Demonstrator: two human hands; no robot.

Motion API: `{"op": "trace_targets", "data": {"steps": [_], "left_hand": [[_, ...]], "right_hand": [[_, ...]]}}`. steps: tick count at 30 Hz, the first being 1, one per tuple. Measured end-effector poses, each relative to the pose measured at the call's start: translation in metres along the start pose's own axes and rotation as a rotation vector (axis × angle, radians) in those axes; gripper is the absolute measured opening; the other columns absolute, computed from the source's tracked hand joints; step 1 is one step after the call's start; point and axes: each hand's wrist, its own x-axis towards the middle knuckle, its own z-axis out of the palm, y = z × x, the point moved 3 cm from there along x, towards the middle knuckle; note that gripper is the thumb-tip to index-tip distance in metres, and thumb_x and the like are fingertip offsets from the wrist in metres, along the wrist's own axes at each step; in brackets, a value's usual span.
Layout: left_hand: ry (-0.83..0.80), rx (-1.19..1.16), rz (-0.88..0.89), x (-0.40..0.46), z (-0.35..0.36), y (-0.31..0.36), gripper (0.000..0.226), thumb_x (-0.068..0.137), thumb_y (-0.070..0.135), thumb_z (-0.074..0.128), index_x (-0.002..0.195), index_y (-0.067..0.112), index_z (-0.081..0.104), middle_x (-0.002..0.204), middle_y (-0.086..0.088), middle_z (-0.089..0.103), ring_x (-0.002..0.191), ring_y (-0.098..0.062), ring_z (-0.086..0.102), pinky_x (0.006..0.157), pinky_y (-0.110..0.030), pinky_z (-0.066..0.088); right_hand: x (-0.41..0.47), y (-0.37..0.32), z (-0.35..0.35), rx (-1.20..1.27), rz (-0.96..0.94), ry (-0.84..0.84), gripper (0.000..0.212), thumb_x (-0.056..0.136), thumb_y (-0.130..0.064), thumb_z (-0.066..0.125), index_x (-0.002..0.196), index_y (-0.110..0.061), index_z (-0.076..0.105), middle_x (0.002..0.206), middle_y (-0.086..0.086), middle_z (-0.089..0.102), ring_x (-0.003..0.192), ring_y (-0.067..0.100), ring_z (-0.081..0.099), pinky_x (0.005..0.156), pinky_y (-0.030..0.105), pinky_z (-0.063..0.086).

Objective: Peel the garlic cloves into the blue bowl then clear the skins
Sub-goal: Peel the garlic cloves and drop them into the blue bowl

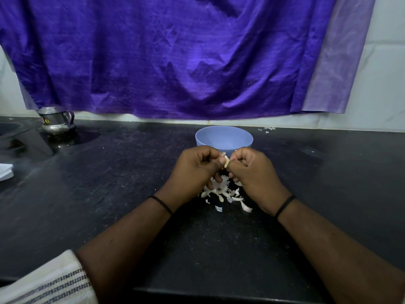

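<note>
1. Pale papery garlic clove [226, 161], at six o'clock of the round blue plastic bowl [224, 137], is pinched between our left hand [197, 166] and right hand [252, 170] fingers.
2. We judge peeling underway; next, strip skin, drop clove in.
3. White skins [223, 190] litter the black counter [109, 183].

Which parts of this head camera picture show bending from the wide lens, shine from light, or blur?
Head view: the counter back edge bows, a wide-lens effect; the steel jug glints and throws a sheen on the counter beside it; the light is dim and even, with soft shadow under the hands; the garlic clove pinched between left hand and right hand looks slightly soft.
</note>
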Motion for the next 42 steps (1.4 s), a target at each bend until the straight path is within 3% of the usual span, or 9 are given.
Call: {"op": "trace_targets", "data": {"steps": [4,7,13,19,22,27,32,38,42], "left_hand": [[-0.006,-0.026,-0.032,-0.0022,0.0002,0.0015,0.003,0.089,0.005,0.07,0.092,0.005,0.069,0.081,-0.014,0.071,0.061,-0.025,0.067,0.043,-0.026,0.049],[-0.025,-0.012,-0.033,-0.0032,0.0013,0.0021,0.006,0.088,0.003,0.07,0.089,0.009,0.069,0.08,-0.013,0.072,0.061,-0.024,0.068,0.044,-0.025,0.049],[-0.016,0.039,-0.005,-0.001,-0.0012,0.0005,0.006,0.091,0.004,0.066,0.089,0.001,0.071,0.076,-0.016,0.072,0.057,-0.023,0.067,0.044,-0.028,0.051],[-0.006,-0.034,-0.052,0.0004,-0.0013,-0.0003,0.012,0.093,0.003,0.063,0.085,-0.001,0.07,0.073,-0.013,0.069,0.055,-0.022,0.064,0.041,-0.027,0.049],[0.048,-0.023,-0.055,0.0013,-0.0044,-0.0023,0.01,0.092,0.003,0.065,0.085,0.003,0.071,0.071,-0.01,0.07,0.052,-0.02,0.064,0.042,-0.029,0.05],[0.158,0.179,0.009,-0.0008,-0.0086,0.0003,0.006,0.09,0.009,0.071,0.085,0.008,0.075,0.065,-0.002,0.07,0.05,-0.014,0.065,0.047,-0.028,0.053],[0.188,0.336,0.104,-0.0042,-0.0069,0.0042,0.006,0.086,0.011,0.075,0.081,0.011,0.078,0.058,0.012,0.067,0.049,-0.004,0.064,0.054,-0.018,0.051],[0.18,0.398,0.156,-0.0055,-0.0018,0.0022,0.006,0.087,0.013,0.074,0.084,0.014,0.08,0.073,0.004,0.075,0.056,-0.003,0.067,0.06,-0.028,0.058],[0.164,0.342,0.13,-0.0057,-0.0001,0.0013,0.005,0.088,0.013,0.074,0.087,0.012,0.079,0.076,0.002,0.076,0.055,-0.005,0.069,0.057,-0.024,0.057]], "right_hand": [[0.0012,-0.0001,-0.0029,-0.005,-0.009,0.025,0.022,0.068,-0.037,0.062,0.072,-0.016,0.062,0.061,0.008,0.061,0.059,0.017,0.05,0.06,0.051,0.051],[0.0007,-0.0001,-0.0031,-0.006,-0.034,0.012,0.01,0.074,-0.028,0.062,0.071,-0.019,0.062,0.061,0.004,0.064,0.059,0.015,0.052,0.059,0.043,0.049],[-0.0007,-0.0002,-0.0027,-0.026,-0.076,-0.022,0.015,0.084,-0.022,0.067,0.074,-0.013,0.06,0.06,-0.001,0.057,0.057,0.012,0.046,0.055,0.031,0.04],[-0.0011,-0.0033,-0.0045,-0.029,-0.066,-0.017,0.012,0.087,-0.01,0.062,0.075,-0.015,0.061,0.061,-0.009,0.065,0.061,0.016,0.054,0.059,0.038,0.046],[-0.0018,-0.0054,-0.0051,-0.036,-0.072,0.014,0.012,0.086,-0.01,0.062,0.077,-0.018,0.065,0.072,-0.001,0.071,0.067,0.026,0.062,0.065,0.042,0.053],[-0.0027,-0.0061,-0.0064,-0.086,-0.091,0.062,0.008,0.085,-0.013,0.069,0.082,-0.02,0.072,0.076,-0.004,0.074,0.071,0.006,0.069,0.067,0.024,0.055],[-0.0051,-0.0066,-0.0058,-0.149,-0.098,0.098,0.008,0.083,-0.013,0.073,0.081,-0.02,0.076,0.071,-0.007,0.074,0.068,0.003,0.07,0.067,0.023,0.057],[-0.0059,-0.008,-0.0069,-0.224,-0.103,0.158,0.013,0.078,-0.016,0.079,0.072,-0.026,0.074,0.065,-0.012,0.071,0.061,-0.002,0.065,0.06,0.016,0.051],[-0.0075,-0.0088,-0.0064,-0.228,-0.127,0.176,0.01,0.078,-0.016,0.081,0.071,-0.019,0.074,0.061,-0.012,0.069,0.056,-0.004,0.061,0.054,0.01,0.044]]}}
